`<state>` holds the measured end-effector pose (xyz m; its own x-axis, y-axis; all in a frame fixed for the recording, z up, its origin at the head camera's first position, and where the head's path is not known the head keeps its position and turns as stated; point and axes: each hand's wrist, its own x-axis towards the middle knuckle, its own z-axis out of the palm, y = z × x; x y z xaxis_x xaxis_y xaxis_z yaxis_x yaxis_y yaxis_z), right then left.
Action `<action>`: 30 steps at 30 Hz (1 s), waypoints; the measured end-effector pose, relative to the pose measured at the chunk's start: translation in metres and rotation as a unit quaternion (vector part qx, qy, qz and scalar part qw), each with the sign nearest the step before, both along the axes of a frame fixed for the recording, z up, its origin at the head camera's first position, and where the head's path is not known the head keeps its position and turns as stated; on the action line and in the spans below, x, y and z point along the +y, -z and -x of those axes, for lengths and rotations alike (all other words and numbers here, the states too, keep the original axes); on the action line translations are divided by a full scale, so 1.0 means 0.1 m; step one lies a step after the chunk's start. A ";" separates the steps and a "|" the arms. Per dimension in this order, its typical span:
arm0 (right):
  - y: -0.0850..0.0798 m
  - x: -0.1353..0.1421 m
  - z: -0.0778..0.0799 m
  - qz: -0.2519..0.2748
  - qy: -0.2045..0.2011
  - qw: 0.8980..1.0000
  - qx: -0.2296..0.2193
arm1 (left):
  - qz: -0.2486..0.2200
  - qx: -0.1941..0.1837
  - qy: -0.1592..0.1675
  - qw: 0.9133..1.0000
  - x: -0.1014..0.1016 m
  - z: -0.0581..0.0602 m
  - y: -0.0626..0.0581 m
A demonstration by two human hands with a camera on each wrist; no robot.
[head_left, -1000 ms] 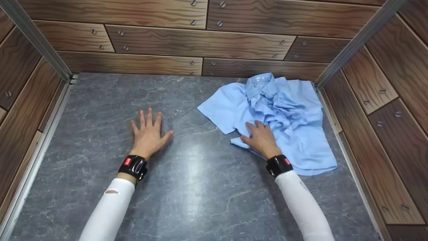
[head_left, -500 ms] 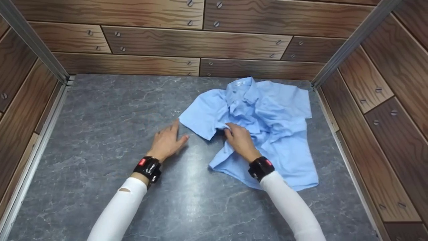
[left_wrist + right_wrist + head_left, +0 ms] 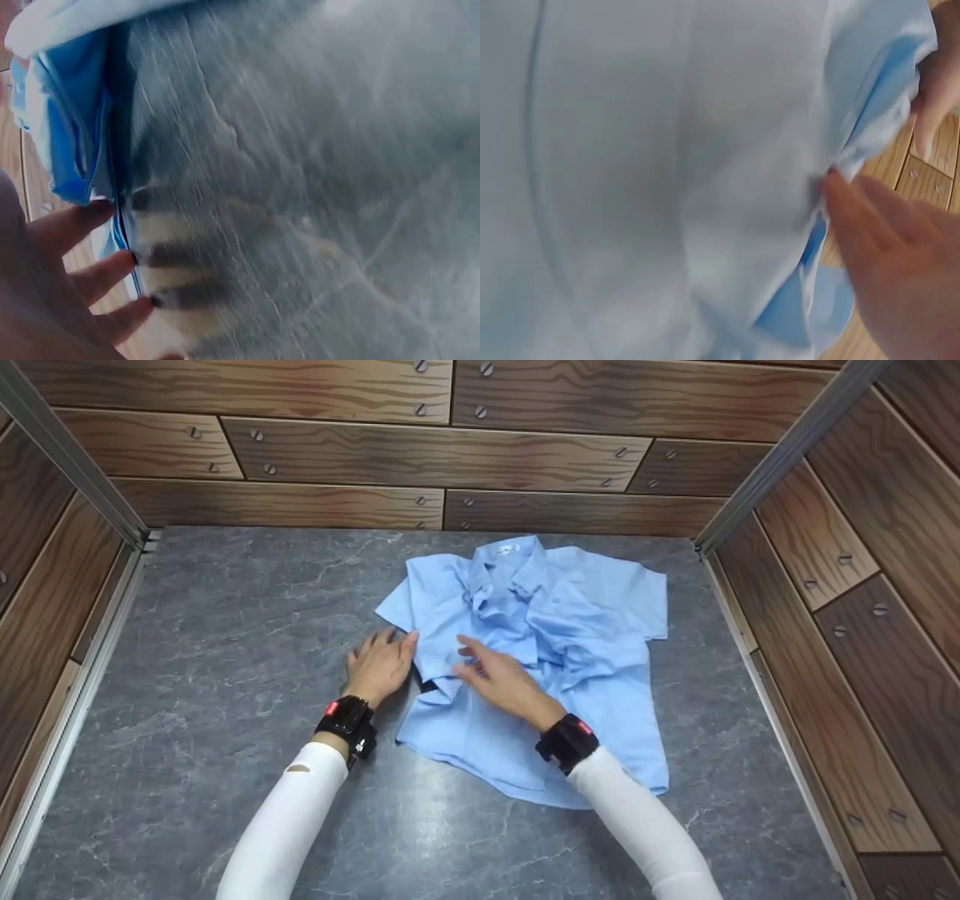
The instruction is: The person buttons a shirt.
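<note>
A light blue short-sleeved button-up shirt (image 3: 480, 727) lies rumpled on the grey marbled tabletop, its collar (image 3: 517, 559) toward the back wall. At the shirt's left side, my left hand (image 3: 381, 664) rests with fingers extended, its thumb right at the sleeve's edge. In the left wrist view its fingertips (image 3: 124, 262) are down by the tabletop. Over the shirt's front is my right hand (image 3: 501, 682), thumb and forefinger apart. The right wrist view has its blurred fingers (image 3: 847, 202) close against the cloth. Creases bunch up to the right of that hand.
The grey tabletop (image 3: 247, 660) is bounded by a wood-patterned back wall (image 3: 337, 454) and similar side walls. Metal rails (image 3: 75, 735) run along the table's edges. Both forearms wear white sleeves and black wrist cameras.
The shirt has shifted left and toward the person, and its left sleeve has folded over. My left hand has moved right to meet the shirt; my right hand has moved left and loosened from the cloth.
</note>
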<state>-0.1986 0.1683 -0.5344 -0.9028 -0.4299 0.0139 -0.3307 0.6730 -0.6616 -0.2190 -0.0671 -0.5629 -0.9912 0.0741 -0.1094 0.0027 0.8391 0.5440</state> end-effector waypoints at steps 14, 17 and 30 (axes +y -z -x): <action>0.00 1.11 0.45 -0.149 0.245 0.952 0.112 | 0.017 0.030 -0.007 0.999 0.01 0.17 0.11; 0.06 1.19 0.46 -0.164 0.233 0.958 0.038 | 0.010 0.024 -0.003 1.000 -0.01 0.24 0.12; 0.00 0.93 0.25 -0.159 0.132 0.976 -0.072 | 0.065 0.016 -0.074 0.995 -0.49 0.38 0.09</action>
<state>-0.2240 0.2615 -0.5344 -0.9654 -0.1431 -0.2178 -0.0360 0.9009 -0.4326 -0.2574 -0.1156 -0.5724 -0.9933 -0.0857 -0.0774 -0.1108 0.8952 0.4316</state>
